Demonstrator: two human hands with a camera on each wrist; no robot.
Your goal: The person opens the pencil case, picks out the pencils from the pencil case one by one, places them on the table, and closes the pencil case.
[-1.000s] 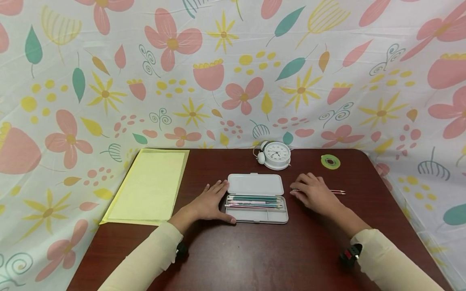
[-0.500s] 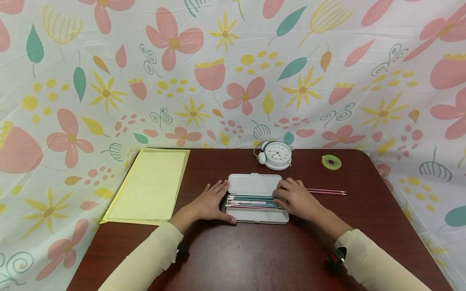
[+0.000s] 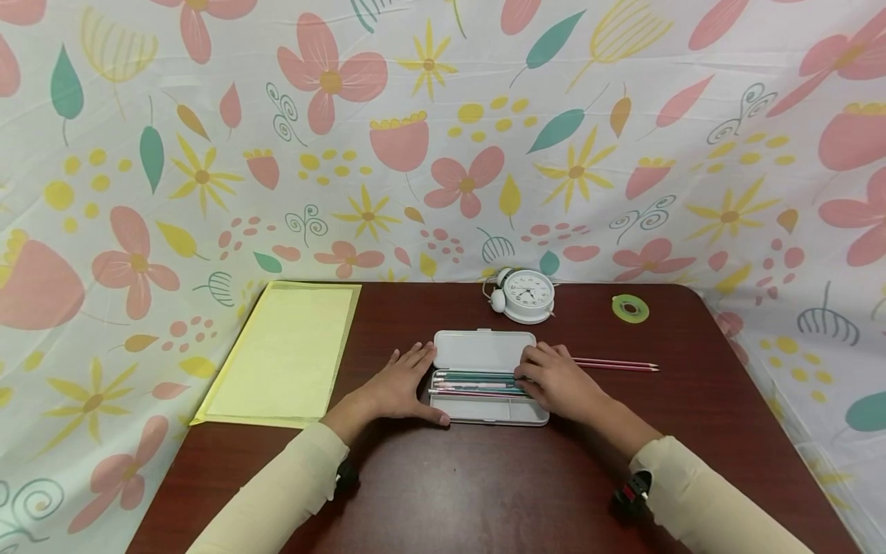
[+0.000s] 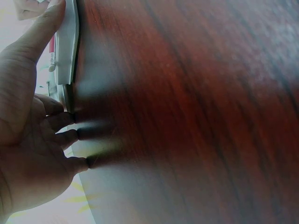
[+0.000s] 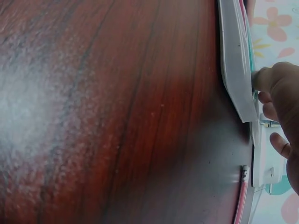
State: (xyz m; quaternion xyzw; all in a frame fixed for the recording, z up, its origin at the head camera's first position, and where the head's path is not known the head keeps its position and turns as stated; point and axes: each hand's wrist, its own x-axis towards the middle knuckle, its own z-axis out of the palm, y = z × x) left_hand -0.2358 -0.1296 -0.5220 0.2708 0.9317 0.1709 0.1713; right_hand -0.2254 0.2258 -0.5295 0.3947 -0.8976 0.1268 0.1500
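Note:
An open white pencil case (image 3: pixel 485 351) lies on the table, lid folded back. In its tray several pencils (image 3: pixel 477 384), teal, pink and red, lie side by side. My left hand (image 3: pixel 399 387) has its fingers and thumb spread around the left end of the case; in the left wrist view the thumb (image 4: pixel 46 28) lies along the case's side. At the right end my right hand (image 3: pixel 557 381) is over the tray, its fingers curled down and pinching a teal pencil (image 5: pixel 251 51). The pencil tips are hidden under that hand.
Two red pencils (image 3: pixel 616 365) lie on the table right of the case. A white alarm clock (image 3: pixel 527 296) stands behind it, with a green tape roll (image 3: pixel 630 308) at the back right. A yellow mesh folder (image 3: pixel 280 354) lies on the left.
My right hand has moved left from the two red pencils on the table to the right end of the pencil case. The left hand stays where it was.

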